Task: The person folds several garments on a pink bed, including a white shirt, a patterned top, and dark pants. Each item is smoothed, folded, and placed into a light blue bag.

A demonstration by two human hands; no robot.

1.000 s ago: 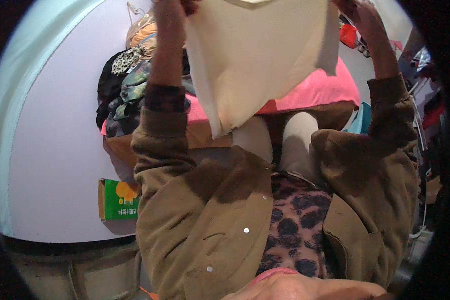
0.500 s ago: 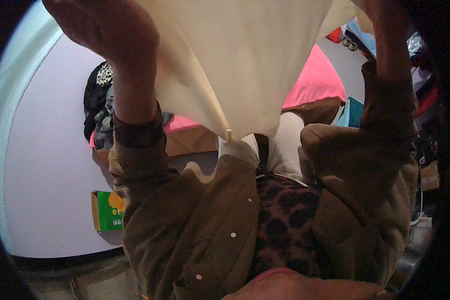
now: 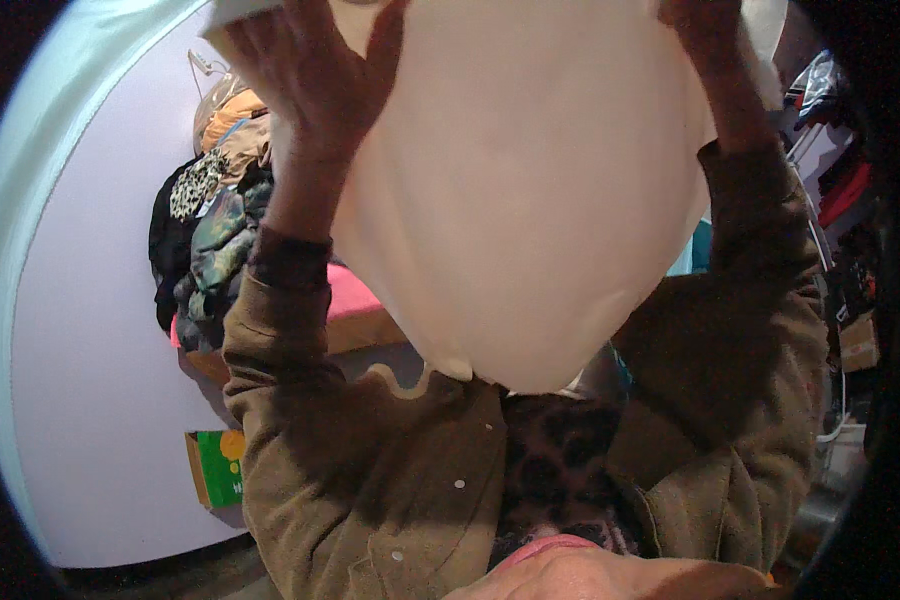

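Observation:
A large, smooth cream cloth (image 3: 520, 190) hangs in front of me from the top of the view. Its lower edge droops in a rounded sag close to my chest, with a small bunched corner at its lower left. My left hand (image 3: 320, 85) is at the cloth's upper left, its thumb apart from the fingers and the cloth against it. At the upper right, my right hand (image 3: 705, 35) grips the other side, its fingers partly cut off by the frame. The cloth's top lies out of view, so its kind cannot be told.
To the left, a heap of clothes (image 3: 215, 220) lies on a bed-like surface with a pink cover (image 3: 352, 292). A green and yellow box (image 3: 218, 468) stands on the pale floor (image 3: 100, 350). Shelving with a cardboard box (image 3: 858, 342) is at the right.
The cloth has come down and nearer, spreading wider and hiding my legs and most of the pink cover. My left hand has moved rightward, my right hand slightly inward. More of the clothes heap shows.

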